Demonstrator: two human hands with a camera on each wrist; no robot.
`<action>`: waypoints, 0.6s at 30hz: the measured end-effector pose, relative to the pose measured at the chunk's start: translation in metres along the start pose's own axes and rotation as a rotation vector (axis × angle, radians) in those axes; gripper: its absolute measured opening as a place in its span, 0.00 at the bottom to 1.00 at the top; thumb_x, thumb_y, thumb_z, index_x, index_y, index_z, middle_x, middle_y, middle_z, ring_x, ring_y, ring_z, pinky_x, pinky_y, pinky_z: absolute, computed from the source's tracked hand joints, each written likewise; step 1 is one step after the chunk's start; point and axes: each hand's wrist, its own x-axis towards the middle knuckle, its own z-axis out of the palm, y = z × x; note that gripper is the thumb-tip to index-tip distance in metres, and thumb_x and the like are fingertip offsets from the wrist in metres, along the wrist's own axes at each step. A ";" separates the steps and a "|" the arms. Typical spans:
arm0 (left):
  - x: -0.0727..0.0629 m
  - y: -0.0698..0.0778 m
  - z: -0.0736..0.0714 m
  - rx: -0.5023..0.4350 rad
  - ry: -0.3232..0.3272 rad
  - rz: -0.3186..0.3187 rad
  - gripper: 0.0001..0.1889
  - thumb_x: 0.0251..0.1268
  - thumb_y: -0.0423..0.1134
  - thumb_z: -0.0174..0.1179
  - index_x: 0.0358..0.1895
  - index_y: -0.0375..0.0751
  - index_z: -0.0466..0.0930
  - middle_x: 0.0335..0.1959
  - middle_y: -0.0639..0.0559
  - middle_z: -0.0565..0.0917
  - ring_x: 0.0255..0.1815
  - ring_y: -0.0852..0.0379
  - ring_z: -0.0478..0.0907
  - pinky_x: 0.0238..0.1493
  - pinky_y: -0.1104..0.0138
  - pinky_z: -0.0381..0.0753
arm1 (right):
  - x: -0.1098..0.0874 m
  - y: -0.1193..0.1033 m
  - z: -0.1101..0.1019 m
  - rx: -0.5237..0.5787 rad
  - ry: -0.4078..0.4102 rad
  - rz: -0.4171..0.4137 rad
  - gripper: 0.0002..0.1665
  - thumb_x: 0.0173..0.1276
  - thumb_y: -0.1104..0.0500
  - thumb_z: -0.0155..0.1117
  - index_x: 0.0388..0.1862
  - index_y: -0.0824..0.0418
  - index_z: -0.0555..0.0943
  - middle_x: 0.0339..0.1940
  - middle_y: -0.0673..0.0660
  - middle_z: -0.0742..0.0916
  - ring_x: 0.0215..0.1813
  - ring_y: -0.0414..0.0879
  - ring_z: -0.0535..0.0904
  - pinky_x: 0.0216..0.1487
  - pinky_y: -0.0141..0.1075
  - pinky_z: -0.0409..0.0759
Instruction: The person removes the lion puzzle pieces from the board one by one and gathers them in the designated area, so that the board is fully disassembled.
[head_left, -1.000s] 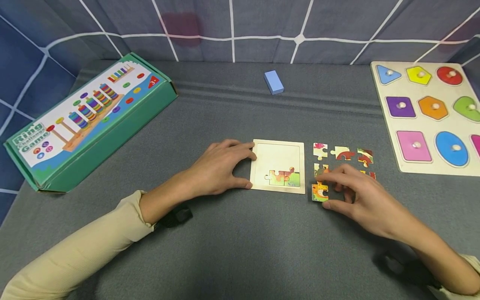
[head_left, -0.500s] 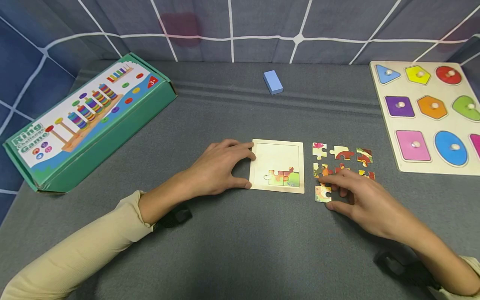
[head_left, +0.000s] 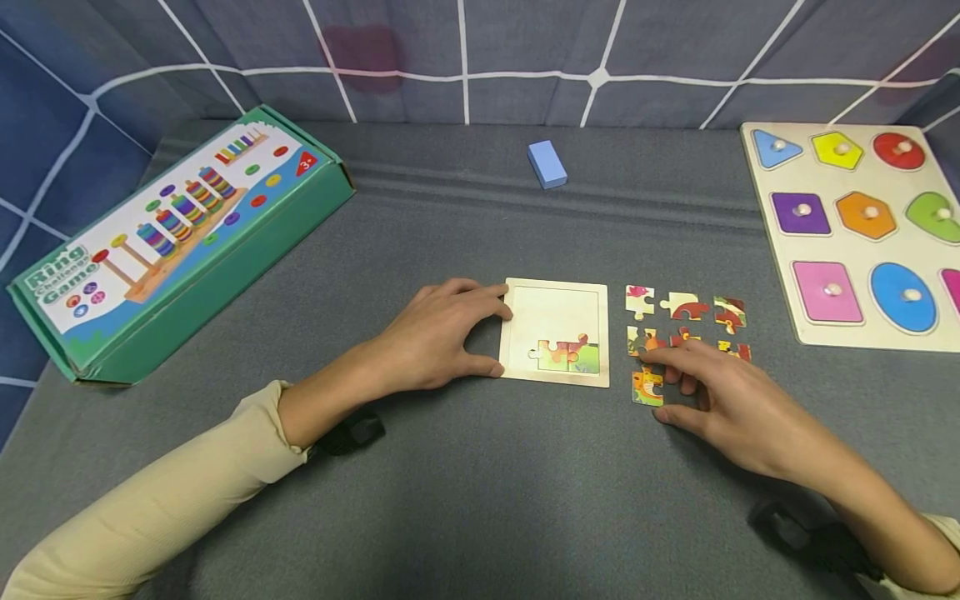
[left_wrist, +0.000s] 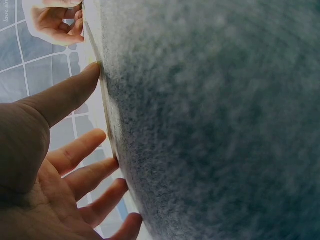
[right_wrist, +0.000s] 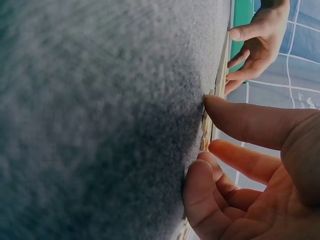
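My right hand (head_left: pixel 723 400) pinches an orange, yellow and green jigsaw piece (head_left: pixel 647 387) between thumb and index finger, just right of a square wooden puzzle tray (head_left: pixel 555 286). Along the tray's left edge, the thumb and fingertips of my left hand (head_left: pixel 442 337) rest spread apart. Two joined jigsaw pieces (head_left: pixel 568 357) lie in the tray's lower right. Several loose pieces are laid in rows beyond my right hand, among them one with a pink bird (head_left: pixel 640 302) and one with a red shape (head_left: pixel 684 306). The hand partly covers the nearer row.
A green ring game box (head_left: pixel 187 242) lies at the left. One blue block (head_left: pixel 547 164) sits at the back, near the tiled-pattern cloth (head_left: pixel 420 92). To the right is a wooden shape board (head_left: pixel 813 248) with knobbed pieces. Grey cloth (head_left: pixel 465 492) covers the table.
The pinched jigsaw piece has shifted slightly right, away from the tray; its tilt changed on the way, with glare on it half a second ago. My left hand has stayed in place.
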 end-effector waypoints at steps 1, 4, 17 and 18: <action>0.000 0.000 0.000 0.000 0.000 0.000 0.30 0.53 0.51 0.75 0.60 0.48 0.79 0.74 0.51 0.66 0.70 0.47 0.63 0.64 0.46 0.61 | 0.000 0.000 0.000 0.002 0.002 0.000 0.32 0.53 0.64 0.79 0.59 0.60 0.80 0.36 0.49 0.77 0.37 0.43 0.71 0.33 0.34 0.70; 0.000 0.000 0.000 0.000 -0.002 -0.002 0.30 0.53 0.51 0.75 0.60 0.48 0.79 0.73 0.51 0.66 0.70 0.47 0.63 0.64 0.46 0.61 | -0.001 -0.002 0.000 0.007 0.016 -0.006 0.32 0.53 0.63 0.79 0.58 0.59 0.80 0.36 0.48 0.76 0.37 0.42 0.70 0.32 0.33 0.70; 0.000 0.000 0.000 0.007 -0.012 -0.011 0.30 0.54 0.52 0.74 0.60 0.49 0.78 0.74 0.53 0.66 0.70 0.48 0.62 0.64 0.47 0.61 | 0.012 -0.028 0.001 0.061 0.138 -0.139 0.27 0.53 0.65 0.79 0.53 0.55 0.83 0.37 0.45 0.78 0.30 0.37 0.69 0.27 0.29 0.67; 0.000 0.000 0.000 0.007 -0.011 -0.011 0.30 0.54 0.52 0.74 0.60 0.49 0.78 0.74 0.53 0.66 0.70 0.48 0.62 0.64 0.47 0.61 | 0.015 -0.030 0.002 0.075 0.141 -0.144 0.27 0.54 0.65 0.79 0.53 0.56 0.83 0.37 0.45 0.78 0.29 0.37 0.69 0.27 0.29 0.68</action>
